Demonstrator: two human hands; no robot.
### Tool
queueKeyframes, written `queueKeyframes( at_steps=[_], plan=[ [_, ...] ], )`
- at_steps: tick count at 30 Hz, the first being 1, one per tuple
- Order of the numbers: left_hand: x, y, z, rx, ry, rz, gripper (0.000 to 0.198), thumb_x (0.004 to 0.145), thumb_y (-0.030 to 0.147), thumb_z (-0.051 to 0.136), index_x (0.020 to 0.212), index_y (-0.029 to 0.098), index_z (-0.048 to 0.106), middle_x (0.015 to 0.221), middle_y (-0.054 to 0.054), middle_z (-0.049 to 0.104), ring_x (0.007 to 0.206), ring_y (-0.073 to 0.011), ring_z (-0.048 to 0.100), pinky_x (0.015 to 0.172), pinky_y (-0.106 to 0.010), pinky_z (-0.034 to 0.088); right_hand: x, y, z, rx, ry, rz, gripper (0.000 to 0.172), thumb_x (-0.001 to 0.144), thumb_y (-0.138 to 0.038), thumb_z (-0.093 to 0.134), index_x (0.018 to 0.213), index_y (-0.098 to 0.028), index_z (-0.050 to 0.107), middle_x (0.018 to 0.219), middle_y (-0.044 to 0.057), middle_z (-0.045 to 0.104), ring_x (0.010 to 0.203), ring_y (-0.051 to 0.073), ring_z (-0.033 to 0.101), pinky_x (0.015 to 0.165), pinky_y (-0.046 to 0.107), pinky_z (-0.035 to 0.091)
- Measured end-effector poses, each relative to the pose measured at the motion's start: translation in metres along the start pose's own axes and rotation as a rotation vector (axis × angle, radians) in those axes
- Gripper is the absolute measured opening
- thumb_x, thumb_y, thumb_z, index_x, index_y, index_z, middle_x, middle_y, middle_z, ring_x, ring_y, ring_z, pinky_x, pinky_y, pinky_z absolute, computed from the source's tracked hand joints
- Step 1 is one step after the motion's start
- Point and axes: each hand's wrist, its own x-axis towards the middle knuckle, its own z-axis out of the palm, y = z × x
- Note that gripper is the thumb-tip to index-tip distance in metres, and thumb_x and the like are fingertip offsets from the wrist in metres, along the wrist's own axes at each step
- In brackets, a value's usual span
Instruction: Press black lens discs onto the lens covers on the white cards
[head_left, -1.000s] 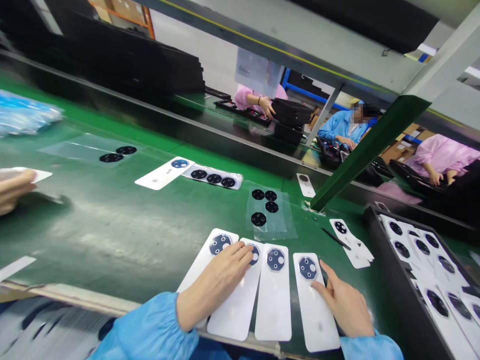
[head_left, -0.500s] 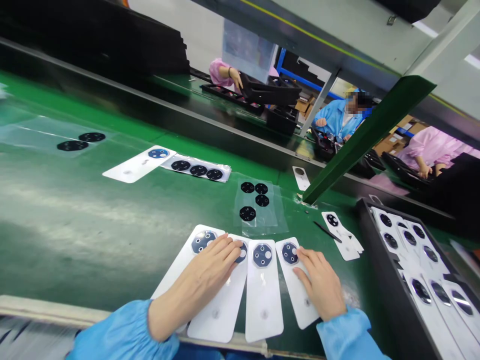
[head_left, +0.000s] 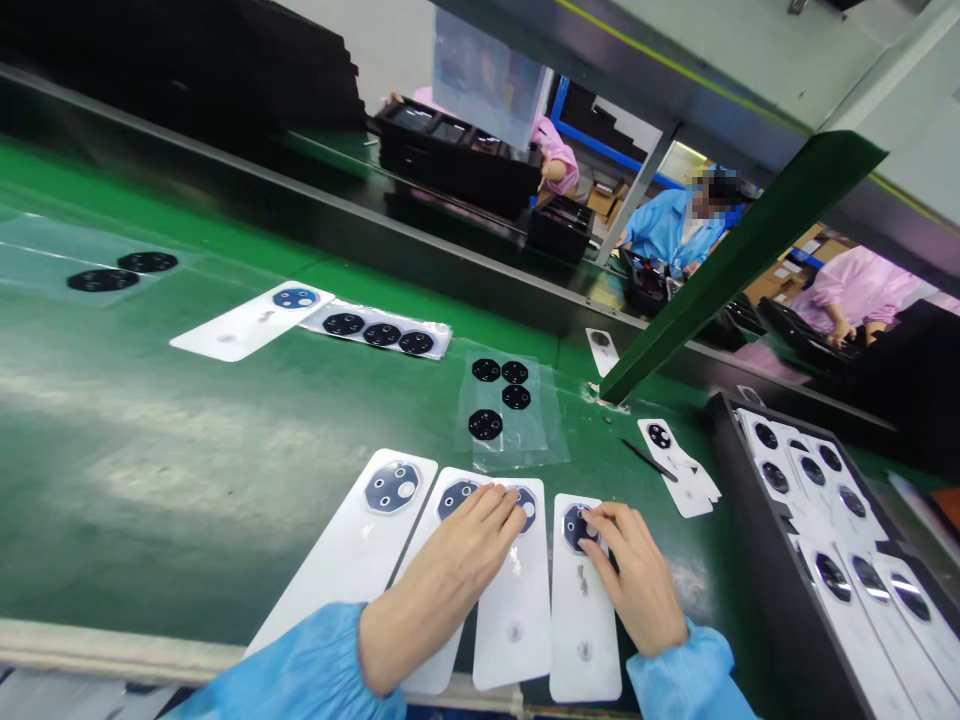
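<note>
White phone back panels with dark octagonal camera discs lie fanned out in front of me. My left hand (head_left: 465, 560) reaches across the second panel (head_left: 435, 660). Its fingers lie stretched out together, tips on the disc of the third panel (head_left: 514, 620), and hide part of both discs. My right hand (head_left: 637, 575) has thumb and forefinger curled at the right edge of the disc (head_left: 574, 528) on the rightmost panel (head_left: 585, 620), gripping there. The leftmost panel (head_left: 352, 550) lies untouched, its disc in full view.
Black octagonal discs lie on clear film (head_left: 540, 430), on a silver strip (head_left: 442, 345) and on film at far left. A black pen-like tool (head_left: 649, 460) rests by white panels (head_left: 686, 490). A black tray (head_left: 787, 600) holds several panels. A green post (head_left: 742, 270) rises ahead; co-workers sit beyond.
My left hand has shifted right, from the first two panels to the third. The rightmost panel has turned straighter and come nearer to me with my right hand. A co-worker's black tray has moved left.
</note>
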Motion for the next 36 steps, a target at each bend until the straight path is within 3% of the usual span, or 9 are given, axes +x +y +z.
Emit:
queueKeyframes(
  at_steps=[10, 18, 24, 29, 36],
  plan=[
    [-0.001, -0.004, 0.005, 0.018, 0.022, 0.168, 0.04, 0.079, -0.006, 0.031, 0.112, 0.009, 0.048, 0.122, -0.016, 0.058, 0.115, -0.0239, 0.054, 0.097, -0.035, 0.042, -0.002, 0.008, 0.005, 0.004, 0.005, 0.01, 0.027, 0.091, -0.017, 0.04, 0.112, -0.022, 0.057, 0.102, 0.01, 0.055, 0.09, 0.021, 0.054, 0.076, 0.037, 0.049],
    [-0.003, -0.004, 0.011, 0.032, -0.008, 0.153, 0.041, 0.078, -0.007, 0.032, 0.112, 0.009, 0.048, 0.122, -0.015, 0.057, 0.117, -0.0231, 0.051, 0.102, -0.036, 0.036, 0.002, 0.007, 0.006, -0.016, -0.01, -0.023, 0.032, 0.089, -0.011, 0.039, 0.113, -0.021, 0.057, 0.096, 0.009, 0.054, 0.085, 0.02, 0.053, 0.071, 0.035, 0.048],
    [-0.001, -0.001, 0.016, 0.085, -0.036, 0.069, 0.031, 0.08, -0.002, 0.042, 0.104, 0.014, 0.051, 0.123, -0.009, 0.058, 0.11, -0.0257, 0.053, 0.092, -0.041, 0.038, 0.001, 0.005, 0.011, -0.109, 0.028, -0.034, 0.033, 0.088, -0.01, 0.037, 0.11, -0.022, 0.057, 0.095, 0.009, 0.055, 0.084, 0.021, 0.053, 0.067, 0.034, 0.048],
    [0.004, 0.001, 0.008, 0.148, -0.018, 0.064, 0.028, 0.08, -0.002, 0.043, 0.1, 0.015, 0.052, 0.118, -0.006, 0.061, 0.104, -0.0225, 0.055, 0.089, -0.039, 0.038, 0.0, 0.006, 0.017, -0.21, 0.043, -0.042, 0.027, 0.088, -0.011, 0.037, 0.106, -0.019, 0.056, 0.096, 0.01, 0.056, 0.085, 0.023, 0.053, 0.066, 0.035, 0.048],
    [0.006, 0.011, -0.009, 0.159, -0.02, 0.078, 0.026, 0.085, 0.003, 0.04, 0.109, 0.006, 0.051, 0.114, -0.012, 0.059, 0.101, -0.0216, 0.054, 0.091, -0.036, 0.04, -0.007, 0.021, 0.029, -0.266, 0.12, -0.134, 0.026, 0.093, -0.023, 0.032, 0.106, -0.018, 0.054, 0.097, 0.011, 0.057, 0.088, 0.025, 0.055, 0.071, 0.039, 0.048]
  ],
)
